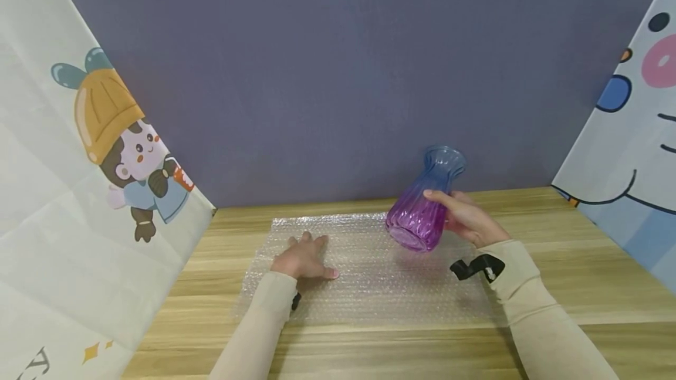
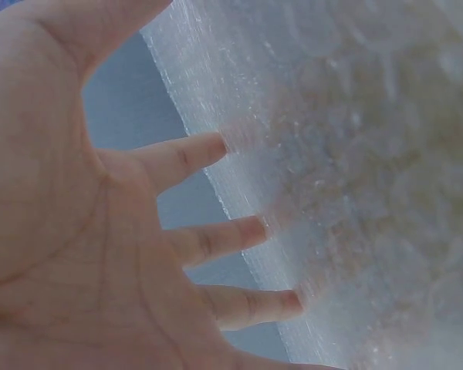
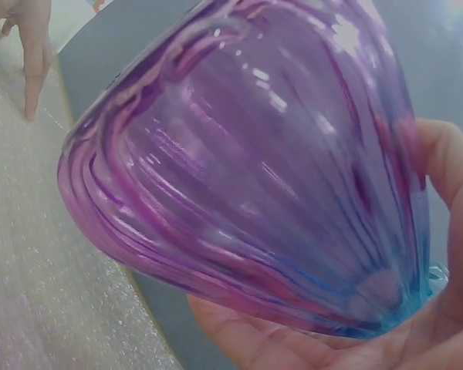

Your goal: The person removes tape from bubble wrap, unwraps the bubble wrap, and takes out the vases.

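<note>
A ribbed glass vase (image 1: 419,213), purple at its base and blue at its flared mouth, is tilted in my right hand (image 1: 470,219). The thumb lies along one side of the vase and the fingers curl round the other, as the right wrist view shows on the purple glass (image 3: 247,169). Under it a sheet of clear bubble wrap (image 1: 364,292) lies spread on the wooden table. My left hand (image 1: 303,258) rests on the left part of the sheet with its fingers spread. In the left wrist view, straight fingertips touch the bubble wrap (image 2: 370,177).
The wooden table (image 1: 570,263) runs back to a dark grey-blue panel (image 1: 338,75). White sheets printed with cartoon figures stand at the left (image 1: 53,192) and right (image 1: 634,192). A black strap (image 1: 477,267) sits on the right sleeve.
</note>
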`<control>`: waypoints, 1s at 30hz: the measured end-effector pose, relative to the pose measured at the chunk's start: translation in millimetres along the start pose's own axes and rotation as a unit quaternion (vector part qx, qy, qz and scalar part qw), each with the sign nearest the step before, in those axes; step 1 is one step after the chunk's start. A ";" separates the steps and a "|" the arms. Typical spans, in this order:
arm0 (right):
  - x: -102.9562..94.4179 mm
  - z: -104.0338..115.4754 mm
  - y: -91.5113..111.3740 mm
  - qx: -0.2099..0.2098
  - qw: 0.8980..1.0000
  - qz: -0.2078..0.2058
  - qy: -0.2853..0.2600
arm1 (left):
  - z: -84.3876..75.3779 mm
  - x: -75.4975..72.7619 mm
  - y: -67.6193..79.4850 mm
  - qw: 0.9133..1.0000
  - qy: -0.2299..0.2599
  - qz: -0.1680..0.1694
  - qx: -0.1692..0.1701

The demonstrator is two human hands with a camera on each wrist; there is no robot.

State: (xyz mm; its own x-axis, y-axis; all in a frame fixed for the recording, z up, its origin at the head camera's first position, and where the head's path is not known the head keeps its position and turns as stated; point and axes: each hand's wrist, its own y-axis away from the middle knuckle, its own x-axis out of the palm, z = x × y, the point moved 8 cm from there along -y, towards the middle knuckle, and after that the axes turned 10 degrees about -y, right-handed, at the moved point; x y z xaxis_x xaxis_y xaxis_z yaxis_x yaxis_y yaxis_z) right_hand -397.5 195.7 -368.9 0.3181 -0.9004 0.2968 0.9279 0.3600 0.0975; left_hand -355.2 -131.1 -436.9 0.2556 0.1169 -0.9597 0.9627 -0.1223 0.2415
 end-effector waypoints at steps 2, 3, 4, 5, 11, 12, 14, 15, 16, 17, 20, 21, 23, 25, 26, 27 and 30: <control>-0.7 0.5 0.3 -0.002 1.000 0.000 0.002 | -0.3 -0.2 0.0 1.000 -0.002 0.000 0.000; -0.9 1.0 0.5 -0.003 1.000 0.000 0.002 | -0.3 -0.2 0.0 1.000 -0.003 0.001 -0.001; -1.3 1.3 0.7 -0.004 1.000 -0.001 0.001 | -0.4 -0.1 -0.1 1.000 -0.004 0.001 -0.001; -1.6 1.7 0.9 -0.005 1.000 -0.002 0.002 | -0.4 -0.1 -0.2 1.000 -0.005 0.002 -0.001; -4.7 2.8 0.9 -0.006 1.000 -0.011 -0.002 | 0.5 0.5 -0.3 1.000 -0.006 0.005 -0.001; -5.3 3.0 0.9 -0.006 1.000 -0.011 -0.002 | 0.8 0.6 -0.4 1.000 -0.006 0.005 -0.001; -6.0 3.5 0.8 -0.005 1.000 -0.012 -0.001 | 1.1 1.0 -0.6 1.000 -0.007 0.006 -0.001; -6.3 3.7 0.8 -0.005 1.000 -0.011 0.000 | 1.2 1.3 -0.7 1.000 -0.008 0.007 -0.001; -7.3 4.5 0.2 -0.004 1.000 -0.010 0.000 | 0.9 1.4 -1.3 1.000 -0.008 0.007 -0.001; -8.4 5.3 -0.5 -0.004 1.000 -0.009 0.000 | 0.7 1.2 -2.0 1.000 -0.008 0.007 -0.002; -10.7 7.7 -2.6 -0.003 1.000 -0.005 0.000 | -0.3 0.9 -3.9 1.000 -0.007 0.006 -0.002; -11.7 8.5 -3.3 -0.003 1.000 -0.006 0.000 | -0.7 0.6 -4.5 1.000 -0.006 0.005 -0.002; -13.0 10.0 -4.6 -0.002 1.000 -0.005 0.000 | -1.3 -0.2 -5.7 1.000 -0.006 0.003 -0.003; -14.1 11.5 -5.6 -0.002 1.000 -0.006 0.004 | -2.2 -0.7 -6.5 1.000 -0.006 0.003 -0.003; -14.8 12.0 -6.3 -0.001 1.000 -0.006 0.005 | -2.6 -0.8 -6.9 1.000 -0.006 0.002 -0.004; -15.8 12.6 -6.9 -0.001 1.000 -0.008 0.005 | -2.9 -0.9 -7.3 1.000 -0.005 0.002 -0.005; -18.4 14.1 -9.2 -0.002 1.000 -0.008 0.006 | -3.8 -0.6 -8.5 1.000 -0.002 0.003 -0.008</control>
State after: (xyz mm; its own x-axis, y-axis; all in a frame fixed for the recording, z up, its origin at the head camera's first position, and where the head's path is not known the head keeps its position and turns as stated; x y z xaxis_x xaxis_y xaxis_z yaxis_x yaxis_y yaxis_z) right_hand -414.6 212.4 -362.0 0.3054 -0.9088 0.2843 0.9335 0.3446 0.0986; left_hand -363.2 -126.3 -437.8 0.2613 0.1124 -0.9587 0.9623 -0.1079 0.2497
